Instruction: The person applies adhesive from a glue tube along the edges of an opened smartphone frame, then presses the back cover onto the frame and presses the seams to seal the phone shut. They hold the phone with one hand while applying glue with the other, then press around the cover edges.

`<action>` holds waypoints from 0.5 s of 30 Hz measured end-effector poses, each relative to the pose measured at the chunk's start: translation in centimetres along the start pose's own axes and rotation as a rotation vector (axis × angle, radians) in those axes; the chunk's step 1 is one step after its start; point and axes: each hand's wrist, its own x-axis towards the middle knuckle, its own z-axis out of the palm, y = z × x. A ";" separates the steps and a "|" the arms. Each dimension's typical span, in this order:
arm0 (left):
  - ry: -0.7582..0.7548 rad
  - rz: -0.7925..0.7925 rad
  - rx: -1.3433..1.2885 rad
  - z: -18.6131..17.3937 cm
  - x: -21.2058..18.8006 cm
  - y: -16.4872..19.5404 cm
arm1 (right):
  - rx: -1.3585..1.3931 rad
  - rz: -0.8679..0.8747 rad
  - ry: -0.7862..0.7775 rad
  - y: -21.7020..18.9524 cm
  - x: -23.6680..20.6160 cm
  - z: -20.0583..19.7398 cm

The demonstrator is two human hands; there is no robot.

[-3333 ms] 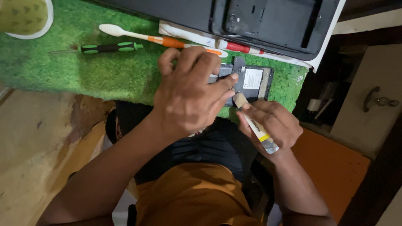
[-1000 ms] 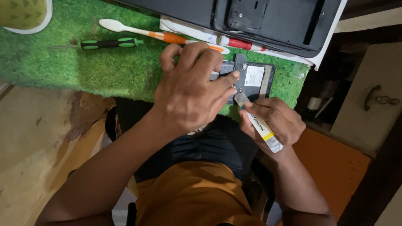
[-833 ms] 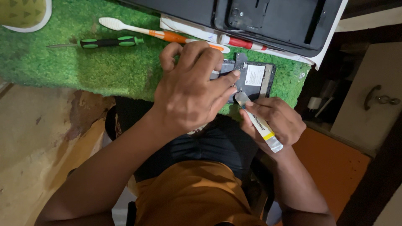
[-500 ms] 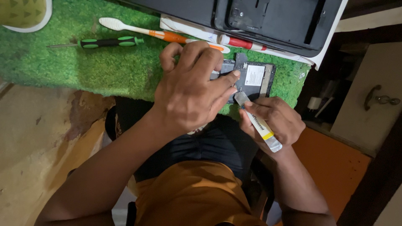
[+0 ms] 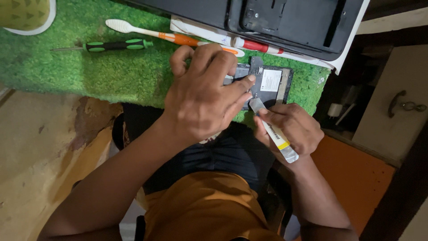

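Note:
An opened dark phone [image 5: 271, 83] with its insides showing lies on the green turf mat [image 5: 89, 71], near the mat's front edge. My left hand [image 5: 203, 96] presses down on the phone's left part, fingers spread over it. My right hand [image 5: 292, 127] grips a flat metal pry tool [image 5: 273, 130] with a yellow band. The tool's tip touches the phone's lower edge, close to my left fingertips.
A green-and-black screwdriver [image 5: 113, 45] and a white-and-orange toothbrush [image 5: 151, 33] lie on the mat behind my left hand. A red-and-white pen [image 5: 254, 45] rests by a black tray [image 5: 285, 20] at the back. A yellow-green cup [image 5: 26, 15] stands at the far left.
The pry tool's tip has shifted slightly along the phone's lower edge. My left hand stays pressed on the phone.

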 end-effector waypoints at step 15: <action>-0.004 -0.012 0.007 0.0 -0.1 0.0 | -0.013 -0.022 -0.005 0.2 -0.1 0.1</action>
